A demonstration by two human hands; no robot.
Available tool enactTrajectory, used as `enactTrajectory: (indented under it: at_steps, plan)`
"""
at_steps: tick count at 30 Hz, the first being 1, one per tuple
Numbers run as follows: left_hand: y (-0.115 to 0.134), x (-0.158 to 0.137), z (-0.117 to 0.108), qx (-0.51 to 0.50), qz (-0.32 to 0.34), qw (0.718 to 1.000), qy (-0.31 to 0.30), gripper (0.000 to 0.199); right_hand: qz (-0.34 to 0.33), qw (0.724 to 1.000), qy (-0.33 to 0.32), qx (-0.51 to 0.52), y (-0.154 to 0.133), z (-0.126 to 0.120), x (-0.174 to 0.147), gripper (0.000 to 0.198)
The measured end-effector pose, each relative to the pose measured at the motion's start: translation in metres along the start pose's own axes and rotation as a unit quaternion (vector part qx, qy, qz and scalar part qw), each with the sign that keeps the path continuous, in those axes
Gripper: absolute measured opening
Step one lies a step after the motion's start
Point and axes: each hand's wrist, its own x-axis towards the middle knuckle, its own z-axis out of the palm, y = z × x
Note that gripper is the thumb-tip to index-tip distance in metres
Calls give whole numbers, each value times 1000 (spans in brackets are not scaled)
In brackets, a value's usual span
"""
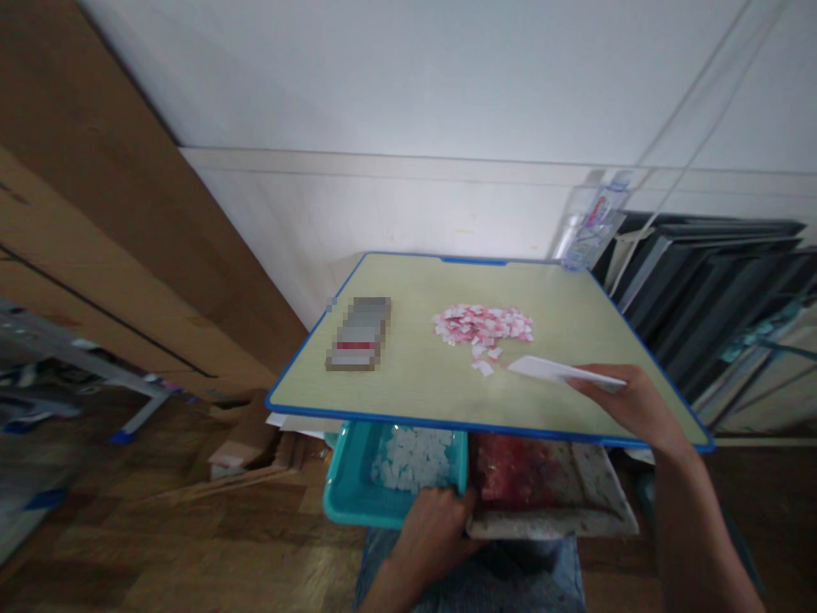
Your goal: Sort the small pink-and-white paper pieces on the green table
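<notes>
My right hand (629,396) is closed on a thin white scraper-like sheet (552,369), which is held above the right side of a table (408,383) with a blue rim. Just left of its tip lie a few loose flakes and a pile of small pink and white square pieces (482,323). Below the table's front edge, my left hand (440,521) curls its fingers at the near right corner of a turquoise basin (354,515). White pieces (414,458) fill part of that basin. Touching it on the right is a stained tray (555,524) with red residue inside.
A blurred-out flat object (361,332) lies on the table's left side. A clear plastic bottle (597,226) stands at the back right corner. Dark panels (708,264) lean on the right. Cardboard (246,434) sits on the wooden floor, and a white wall (408,196) is behind.
</notes>
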Motion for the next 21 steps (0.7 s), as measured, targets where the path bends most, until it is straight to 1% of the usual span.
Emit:
enactTrajectory:
  at_steps: [2,4,6,9,10,12,16,19,21]
  plan:
    - [0,0,0,-1,2,1000,1,34,13,1000,27,8,10,-1,5,33]
    - [1,0,-1,1,2,1000,-3,34,13,999,31,16,19,0,12,35]
    - [0,0,-1,4,1,1000,-11,34,2,1000,4,22,25,1,18,36]
    - [-1,0,-1,2,11,1000,-10,33,-11,997,-68,30,30,-2,23,35]
    - [-1,0,-1,1,14,1000,-5,33,-12,996,-83,31,30,-3,24,35]
    - [-2,0,0,2,18,1000,0,34,-17,996,-85,31,30,-4,26,35]
    - [-2,0,2,6,14,1000,-5,36,-35,997,-61,36,25,2,34,36]
    - [-1,1,3,5,6,1000,-8,37,-46,996,-70,40,24,7,40,35]
    - [-1,1,3,3,3,1000,-8,36,-46,995,-81,46,23,6,41,33]
